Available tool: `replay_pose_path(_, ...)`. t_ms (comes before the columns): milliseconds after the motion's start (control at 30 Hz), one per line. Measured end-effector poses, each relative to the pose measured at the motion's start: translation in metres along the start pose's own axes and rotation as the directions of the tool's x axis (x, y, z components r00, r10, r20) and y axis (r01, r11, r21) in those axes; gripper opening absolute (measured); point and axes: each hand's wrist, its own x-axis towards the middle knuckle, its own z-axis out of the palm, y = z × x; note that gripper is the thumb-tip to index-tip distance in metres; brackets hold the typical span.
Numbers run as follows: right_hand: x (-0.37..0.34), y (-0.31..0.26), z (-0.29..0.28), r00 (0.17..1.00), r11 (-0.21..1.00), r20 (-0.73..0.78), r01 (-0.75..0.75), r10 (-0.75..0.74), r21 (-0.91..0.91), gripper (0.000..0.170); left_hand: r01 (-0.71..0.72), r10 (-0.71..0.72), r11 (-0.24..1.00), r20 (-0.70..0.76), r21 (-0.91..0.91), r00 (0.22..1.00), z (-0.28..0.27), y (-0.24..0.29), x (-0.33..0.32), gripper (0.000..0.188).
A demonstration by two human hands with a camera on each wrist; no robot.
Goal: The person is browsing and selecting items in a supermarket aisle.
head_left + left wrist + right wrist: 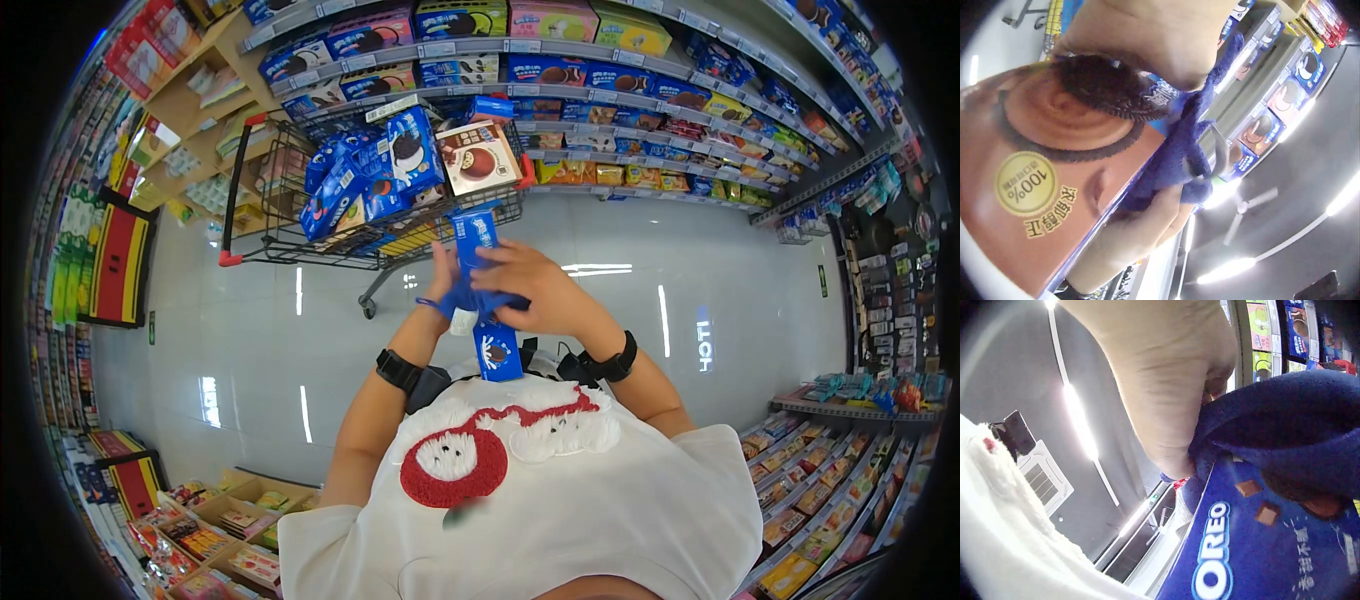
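Note:
In front of my shirt I hold a long blue Oreo cookie box on end. A dark blue cloth is wrapped about its middle, with a white tag hanging off it. My left hand grips the box's left side, by the cloth. My right hand grips the cloth against the box from the right, fingers across the front. The left wrist view shows the box's brown side with a cookie picture; in the right wrist view the cloth lies bunched over the blue side.
Just beyond my hands stands a wire shopping cart heaped with blue cookie boxes and a white-and-brown box. Store shelves of packaged cookies curve behind it. Display bins stand at lower left, and a snack rack at lower right.

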Motion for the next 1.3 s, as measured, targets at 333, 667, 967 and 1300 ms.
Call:
replay_pose_path(333,-0.033,0.007,-0.018,0.978,0.984,-0.163,0.106,-0.129,-0.143,0.035,0.003,-0.004,1.0,0.095,0.003,0.996,0.032,-0.027,-0.004,0.061)
replay_pose_path(667,-0.043,0.01,-0.032,0.848,0.994,-0.524,0.018,-0.072,-0.108,0.045,-0.225,0.212,0.869,0.078,0.442,0.974,0.073,-0.028,-0.004,0.071)
replay_pose_path(967,-0.067,0.0,-0.051,0.987,0.977,-0.158,0.018,0.016,0.213,0.043,-0.286,0.285,0.897,0.054,0.338,0.957,0.082,-0.025,-0.022,0.091)
replay_pose_path(1300,-0.025,0.002,-0.093,0.874,0.805,-0.356,-0.065,0.331,0.59,0.035,-0.283,0.246,0.822,0.141,0.493,0.959,0.107,-0.021,-0.032,0.107)
